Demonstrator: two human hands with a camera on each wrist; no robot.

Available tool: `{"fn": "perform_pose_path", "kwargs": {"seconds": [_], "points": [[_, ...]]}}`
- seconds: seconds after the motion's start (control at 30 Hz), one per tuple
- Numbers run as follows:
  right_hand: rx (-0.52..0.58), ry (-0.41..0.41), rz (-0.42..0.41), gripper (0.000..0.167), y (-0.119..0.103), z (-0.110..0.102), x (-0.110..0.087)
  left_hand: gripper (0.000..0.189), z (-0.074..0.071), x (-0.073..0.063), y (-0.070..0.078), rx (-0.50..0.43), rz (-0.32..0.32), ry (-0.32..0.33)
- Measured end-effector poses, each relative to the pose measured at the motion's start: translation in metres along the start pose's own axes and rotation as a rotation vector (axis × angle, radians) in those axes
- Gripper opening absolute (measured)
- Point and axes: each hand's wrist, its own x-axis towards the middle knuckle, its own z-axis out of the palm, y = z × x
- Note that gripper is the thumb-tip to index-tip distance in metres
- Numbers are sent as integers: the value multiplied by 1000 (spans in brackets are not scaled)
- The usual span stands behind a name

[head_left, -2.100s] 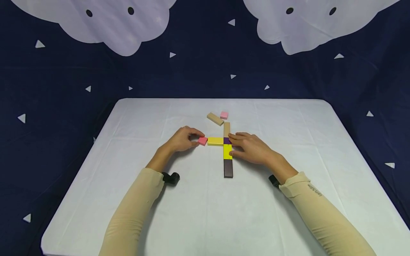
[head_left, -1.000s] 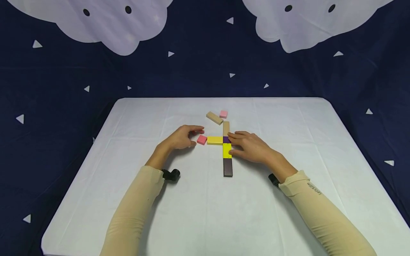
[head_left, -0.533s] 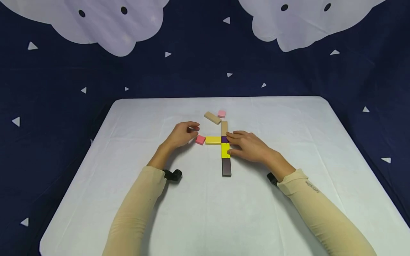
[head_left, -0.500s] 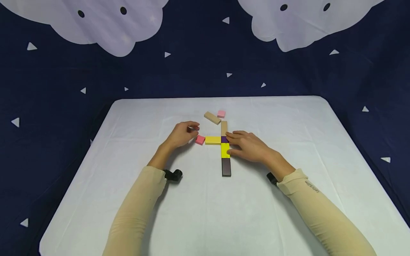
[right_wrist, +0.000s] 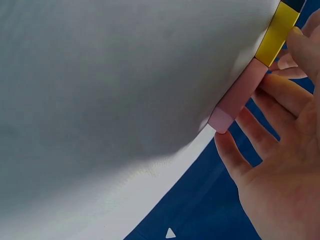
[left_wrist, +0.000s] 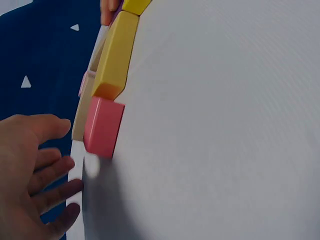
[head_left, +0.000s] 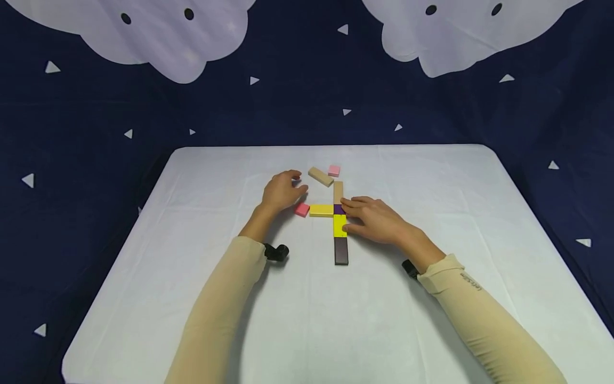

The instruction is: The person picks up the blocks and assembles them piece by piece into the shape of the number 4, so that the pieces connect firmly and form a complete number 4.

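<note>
In the head view my left hand (head_left: 283, 190) hovers beyond the red block (head_left: 301, 209), its fingers loosely bent and holding nothing. That block lies at the left end of a yellow block (head_left: 321, 210). The yellow block meets a column made of a wooden block (head_left: 338, 192), a purple block (head_left: 338, 209), a second yellow block (head_left: 339, 226) and a dark brown block (head_left: 341, 251). My right hand (head_left: 376, 220) rests at the column's right side, thumb at the second yellow block. The right wrist view shows its fingers against a pinkish block (right_wrist: 239, 95), hidden from the head view.
Behind the column lie a slanted loose wooden block (head_left: 321, 176) and a small pink block (head_left: 334, 170). All the blocks lie flat on a white-covered table (head_left: 307, 320). A dark blue backdrop (head_left: 307, 101) hangs behind its far edge.
My left hand has let go of the red block and moved away from me and slightly right, toward the loose wooden block. The right hand has stayed in place.
</note>
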Motion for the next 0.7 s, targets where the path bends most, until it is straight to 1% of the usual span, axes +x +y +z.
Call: {"fn": "perform_pose_path", "kwargs": {"seconds": [0.1,0.3,0.5,0.7], "points": [[-1,-3,4,65,0,0,0,56,2,3,6,88,-22,3],[5,-3,6,65,0,-1,-1,63,6,8,17,198,-70,-30],[-9,6,-9,64,-1,-2,-1,71,12,13,23,224,-88,-51],[1,8,-6,64,-1,-2,-2,80,19,20,30,241,-88,-39]]}}
